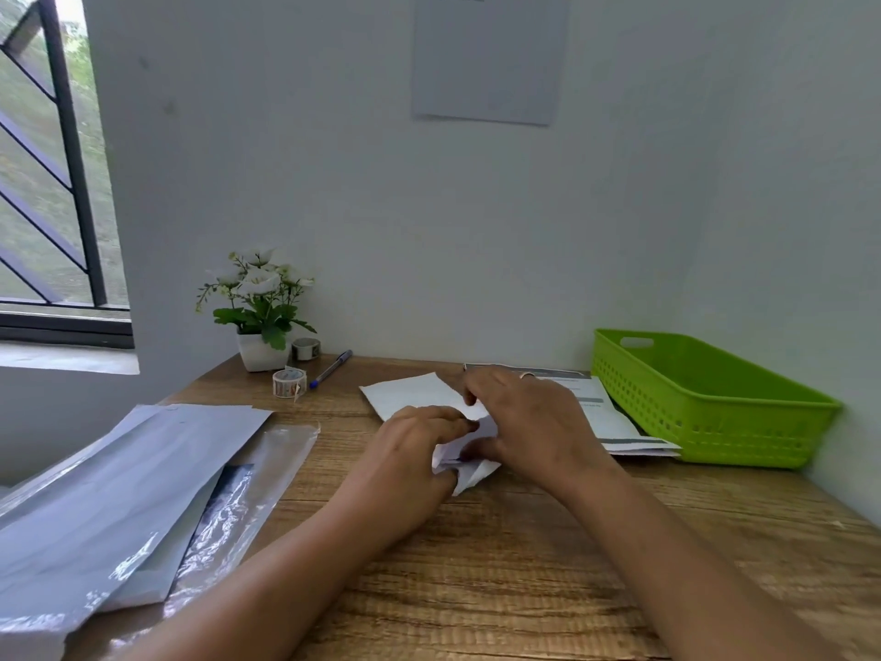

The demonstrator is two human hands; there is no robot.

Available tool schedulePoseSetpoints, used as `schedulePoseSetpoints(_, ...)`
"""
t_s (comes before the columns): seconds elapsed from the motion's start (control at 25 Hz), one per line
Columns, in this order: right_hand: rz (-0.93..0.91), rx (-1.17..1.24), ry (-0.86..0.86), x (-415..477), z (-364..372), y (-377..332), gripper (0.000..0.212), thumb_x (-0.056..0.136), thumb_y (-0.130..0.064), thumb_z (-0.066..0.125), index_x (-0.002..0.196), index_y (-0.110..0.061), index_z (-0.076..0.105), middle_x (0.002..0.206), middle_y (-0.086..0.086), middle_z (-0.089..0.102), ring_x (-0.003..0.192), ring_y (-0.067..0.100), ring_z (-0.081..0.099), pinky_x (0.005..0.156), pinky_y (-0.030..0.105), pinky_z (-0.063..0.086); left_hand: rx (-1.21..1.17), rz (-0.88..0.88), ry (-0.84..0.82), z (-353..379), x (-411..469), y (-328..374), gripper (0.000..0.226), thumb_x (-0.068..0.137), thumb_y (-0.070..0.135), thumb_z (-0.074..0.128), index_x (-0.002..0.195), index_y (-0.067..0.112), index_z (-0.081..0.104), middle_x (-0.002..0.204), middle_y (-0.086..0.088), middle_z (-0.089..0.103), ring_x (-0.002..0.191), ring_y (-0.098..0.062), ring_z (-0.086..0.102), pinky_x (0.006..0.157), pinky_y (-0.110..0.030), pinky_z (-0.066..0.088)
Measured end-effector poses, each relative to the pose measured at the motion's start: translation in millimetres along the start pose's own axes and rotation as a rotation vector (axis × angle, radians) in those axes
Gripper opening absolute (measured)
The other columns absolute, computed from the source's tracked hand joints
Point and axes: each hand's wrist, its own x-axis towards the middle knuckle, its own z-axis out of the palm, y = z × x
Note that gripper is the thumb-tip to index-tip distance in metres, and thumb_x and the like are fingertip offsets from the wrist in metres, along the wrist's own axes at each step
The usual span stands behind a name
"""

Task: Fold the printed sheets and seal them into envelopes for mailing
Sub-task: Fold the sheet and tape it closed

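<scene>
A white envelope [411, 392] lies flat in the middle of the wooden desk [500, 555]. Both hands rest on its near end, where a folded white sheet [469, 462] shows between the fingers. My left hand [414, 450] pinches the sheet's left side from above. My right hand [529, 417] lies over the envelope and grips the same folded sheet. Whether the sheet is inside the envelope is hidden by the hands. A stack of printed sheets [605, 417] lies just behind and to the right of my right hand.
A green plastic basket [705, 398] stands at the right against the wall. A pile of envelopes in clear wrap [119, 508] covers the desk's left front. A potted white flower [260, 322], two tape rolls [289, 382] and a blue pen [331, 369] sit at the back left.
</scene>
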Motion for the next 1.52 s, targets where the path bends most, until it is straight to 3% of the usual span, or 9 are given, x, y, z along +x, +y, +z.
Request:
schedulePoseSetpoints(0.12, -0.017, 0.034, -0.06, -0.6, 3.9, 0.5, 0.041, 0.07, -0.053, 0.068, 0.1, -0.031, 0.05, 0.101, -0.013, 0.056, 0.083, 0.013, 0.047, 0.063, 0.028, 0.03, -0.02, 0.022, 0.024, -1.5, -2.9, 1.9, 0.038, 0.083, 0.018, 0.063, 0.121, 0.023, 0.065, 0.126, 0.011, 0.06, 0.119, -0.007, 0.048, 0.086, -0.007, 0.028)
schedulePoseSetpoints(0.32, -0.022, -0.031, 0.046, 0.1, 11.6, 0.5, 0.016, 0.081, -0.036, 0.063, 0.089, -0.024, 0.057, 0.094, -0.006, 0.06, 0.088, 0.021, 0.057, 0.061, 0.029, 0.033, -0.016, 0.049, 0.008, -1.5, -3.5, 1.7, 0.042, 0.083, 0.013, 0.059, 0.123, 0.027, 0.063, 0.127, 0.013, 0.06, 0.117, -0.006, 0.048, 0.089, -0.009, 0.029)
schedulePoseSetpoints(0.44, 0.034, 0.001, 0.05, -0.4, 13.7, -1.9, 0.013, 0.083, -0.035, 0.061, 0.091, -0.025, 0.056, 0.097, -0.008, 0.058, 0.091, 0.019, 0.054, 0.062, 0.029, 0.035, -0.025, 0.035, 0.011, -1.7, -3.0, -2.2, 0.046, 0.081, 0.008, 0.058, 0.122, 0.027, 0.064, 0.125, 0.013, 0.061, 0.116, -0.006, 0.048, 0.09, -0.007, 0.03)
schedulePoseSetpoints(0.56, 0.077, 0.196, -0.084, 1.0, 14.3, 7.0, 0.02, 0.08, -0.044, 0.066, 0.092, -0.033, 0.055, 0.102, -0.013, 0.056, 0.096, 0.01, 0.049, 0.069, 0.028, 0.042, -0.026, -0.036, 0.0, -3.9, -0.9, -5.8, 0.043, 0.08, 0.005, 0.056, 0.116, 0.028, 0.068, 0.118, 0.013, 0.065, 0.112, -0.005, 0.05, 0.092, -0.013, 0.036)
schedulePoseSetpoints(0.72, 0.082, 0.588, -0.327, -0.5, 9.2, 8.2, 0.031, 0.069, -0.052, 0.075, 0.09, -0.038, 0.058, 0.098, -0.015, 0.062, 0.093, 0.004, 0.056, 0.073, 0.024, 0.046, -0.101, -0.209, 0.028, -11.5, 2.5, -8.2, 0.031, 0.081, 0.0, 0.056, 0.086, 0.025, 0.075, 0.085, 0.017, 0.067, 0.086, 0.001, 0.056, 0.069, -0.001, 0.034)
schedulePoseSetpoints(0.84, 0.057, 0.55, -0.491, -3.9, 10.0, 4.3, 0.031, 0.068, -0.046, 0.079, 0.09, -0.036, 0.06, 0.102, -0.013, 0.062, 0.095, 0.006, 0.058, 0.075, 0.022, 0.048, -0.161, -0.323, -0.035, -13.2, 3.6, -8.4, 0.025, 0.082, 0.001, 0.056, 0.075, 0.02, 0.072, 0.073, 0.015, 0.062, 0.074, -0.002, 0.058, 0.059, -0.003, 0.04)
schedulePoseSetpoints(0.96, 0.061, 0.534, -0.459, -1.6, 13.0, 6.0, 0.013, 0.076, -0.038, 0.074, 0.078, -0.034, 0.062, 0.092, -0.01, 0.065, 0.088, 0.009, 0.061, 0.075, 0.027, 0.05, -0.264, -0.405, -0.067, -13.3, 4.3, -7.6, 0.017, 0.086, 0.013, 0.057, 0.081, 0.016, 0.072, 0.08, 0.006, 0.067, 0.079, -0.01, 0.061, 0.065, -0.018, 0.048)
schedulePoseSetpoints(1.12, 0.081, 0.539, -0.483, -2.0, 17.0, 8.2, 0.012, 0.086, -0.032, 0.066, 0.076, -0.035, 0.06, 0.088, -0.007, 0.064, 0.083, 0.01, 0.058, 0.073, 0.025, 0.045, -0.221, -0.42, -0.222, -14.8, 2.7, -12.6, 0.011, 0.083, 0.035, 0.068, 0.088, 0.025, 0.069, 0.074, 0.009, 0.063, 0.071, -0.006, 0.055, 0.058, -0.018, 0.039)
schedulePoseSetpoints(1.52, 0.117, 0.519, -0.452, -2.0, 23.8, 6.6, 0.013, 0.084, -0.023, 0.069, 0.086, -0.033, 0.062, 0.088, -0.012, 0.062, 0.085, 0.008, 0.06, 0.073, 0.019, 0.045, 0.091, -0.366, -0.271, -6.3, 1.2, -19.9, 0.016, 0.089, 0.029, 0.061, 0.105, 0.028, 0.066, 0.103, 0.009, 0.063, 0.093, -0.008, 0.055, 0.084, -0.023, 0.048)
